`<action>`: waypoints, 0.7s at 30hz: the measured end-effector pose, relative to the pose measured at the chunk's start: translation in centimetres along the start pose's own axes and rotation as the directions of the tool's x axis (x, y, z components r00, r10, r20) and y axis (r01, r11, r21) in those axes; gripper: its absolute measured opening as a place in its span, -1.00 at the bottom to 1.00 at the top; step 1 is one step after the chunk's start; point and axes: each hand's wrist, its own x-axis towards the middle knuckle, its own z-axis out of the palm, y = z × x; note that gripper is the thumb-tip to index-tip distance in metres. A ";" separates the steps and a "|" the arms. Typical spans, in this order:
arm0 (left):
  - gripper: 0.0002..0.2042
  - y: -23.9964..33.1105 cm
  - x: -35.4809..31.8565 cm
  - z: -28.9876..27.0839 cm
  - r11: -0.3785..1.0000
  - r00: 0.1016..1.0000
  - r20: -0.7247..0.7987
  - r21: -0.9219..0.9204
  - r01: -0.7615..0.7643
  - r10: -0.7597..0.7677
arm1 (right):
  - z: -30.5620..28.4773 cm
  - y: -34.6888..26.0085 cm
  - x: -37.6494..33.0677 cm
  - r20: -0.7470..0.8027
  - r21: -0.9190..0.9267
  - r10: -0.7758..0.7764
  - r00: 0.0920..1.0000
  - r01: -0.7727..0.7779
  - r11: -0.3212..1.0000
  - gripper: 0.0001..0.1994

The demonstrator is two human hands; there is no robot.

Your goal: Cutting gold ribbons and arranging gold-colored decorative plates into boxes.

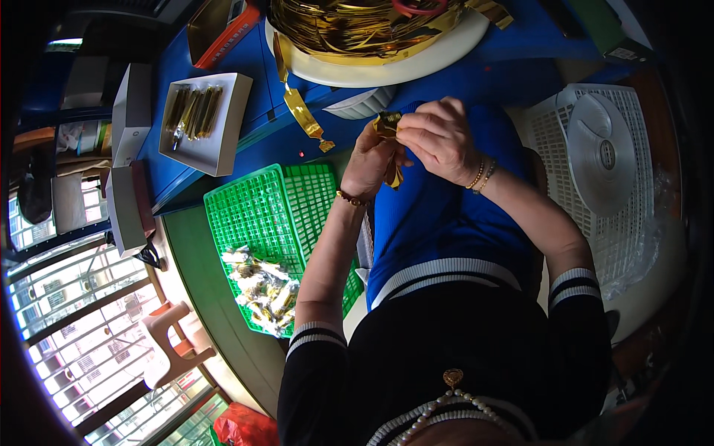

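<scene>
Blue table [245, 126]: hands [439, 137] (both) pinch gold foil [388, 126].

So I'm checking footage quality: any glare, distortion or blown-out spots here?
Head view: fisheye bends the green basket edges; the windows lower left are blown out; gold foil on the white tray glints; both hands and their gold strip are sharp, evenly lit.

Both hands [409, 145] on gold foil [388, 128]
</scene>
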 end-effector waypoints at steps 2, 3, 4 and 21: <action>-0.73 -0.1 -0.1 0.0 0.999 0.999 -0.023 -0.033 -0.039 0.039 | 0.4 -0.1 -0.8 0.036 0.061 0.041 0.999 -0.044 0.997 -0.88; -0.73 -0.1 -0.2 0.1 0.999 0.999 -0.021 -0.031 -0.037 0.036 | 0.6 0.0 -1.1 0.075 0.123 0.077 0.994 -0.085 0.989 -0.91; -0.74 0.0 -0.3 0.2 0.999 0.999 -0.011 -0.009 -0.032 0.032 | 0.5 -0.1 -1.0 0.092 0.167 0.123 0.988 -0.137 0.976 -0.93; -0.89 1.3 -0.8 0.9 0.993 0.999 -0.033 0.120 0.003 0.001 | -0.2 0.4 0.8 0.269 0.536 0.506 0.819 -0.564 0.628 -0.84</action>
